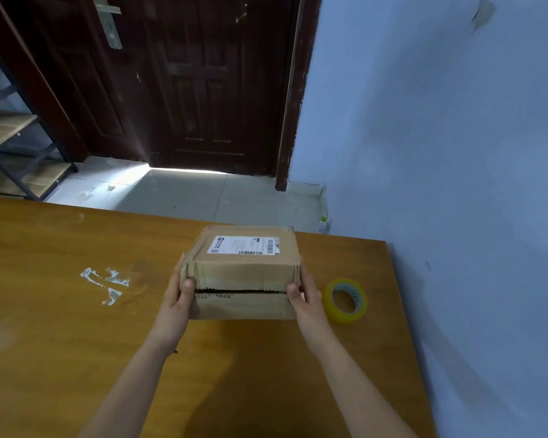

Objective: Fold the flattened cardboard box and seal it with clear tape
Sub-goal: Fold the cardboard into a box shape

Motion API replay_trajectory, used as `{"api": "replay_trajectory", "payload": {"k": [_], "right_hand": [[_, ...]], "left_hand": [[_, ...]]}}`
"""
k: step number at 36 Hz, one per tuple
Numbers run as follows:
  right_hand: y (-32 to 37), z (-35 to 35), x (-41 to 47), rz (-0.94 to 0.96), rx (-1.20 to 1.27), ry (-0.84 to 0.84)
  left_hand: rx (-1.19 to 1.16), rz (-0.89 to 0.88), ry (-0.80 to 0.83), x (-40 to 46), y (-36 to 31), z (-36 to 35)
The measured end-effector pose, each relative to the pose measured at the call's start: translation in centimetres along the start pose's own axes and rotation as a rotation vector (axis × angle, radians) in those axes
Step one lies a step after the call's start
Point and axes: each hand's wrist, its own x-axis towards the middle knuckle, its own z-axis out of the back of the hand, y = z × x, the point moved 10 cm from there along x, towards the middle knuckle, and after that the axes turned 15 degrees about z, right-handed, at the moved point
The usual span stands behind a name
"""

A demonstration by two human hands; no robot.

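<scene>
The cardboard box (242, 273) already stood folded into a block on the wooden table (60, 311), tipped so that its near face showed two flaps meeting along a dark seam that ran side to side. That seam lay slightly open and no fresh strip of tape was visible across it, so folding looked done and sealing looked yet to begin; this is a judgement, since clear tape on cardboard could be hard to see at this sharpness. The left hand (178, 298) clasped the box's left end, thumb on the near face beside the seam, fingers curled round the side. The right hand (304, 297) mirrored it on the right end, thumb at the seam's other end. Both hands were clamped on the box, well apart from each other, and seemingly squeezed the flaps toward closure. The roll of tape (345, 301) lay flat on the table just beside the right hand, untouched: a yellowish translucent ring with a pale core. The cardboard was brown, soft-cornered and creased, ragged along the flap edges, with a white printed shipping label (244, 245) on the upper face. The table top was glossy orange-brown, with torn whitish residue (106, 284) stuck on it left of the box. Beyond were a dark wooden door (187, 83) and a pale blue wall (440, 121).
</scene>
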Motion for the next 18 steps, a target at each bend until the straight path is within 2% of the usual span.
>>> {"api": "replay_trajectory", "payload": {"k": [5,9,16,18], "right_hand": [[1.8,0.6,0.6,0.144,-0.081,-0.008],[0.7,0.3,0.1,0.181,-0.144,0.026],[-1.7,0.2,-2.6,0.097,0.03,0.024],[-4.1,-0.1,-3.7,0.011,0.046,0.035]], "left_hand": [[0.0,-0.093,0.029,-0.6,-0.6,0.2],[0.034,-0.101,0.04,-0.9,0.4,0.0],[0.066,0.015,0.045,-1.4,5.3,-0.3],[0.076,0.048,0.059,-1.3,7.5,-0.4]]}}
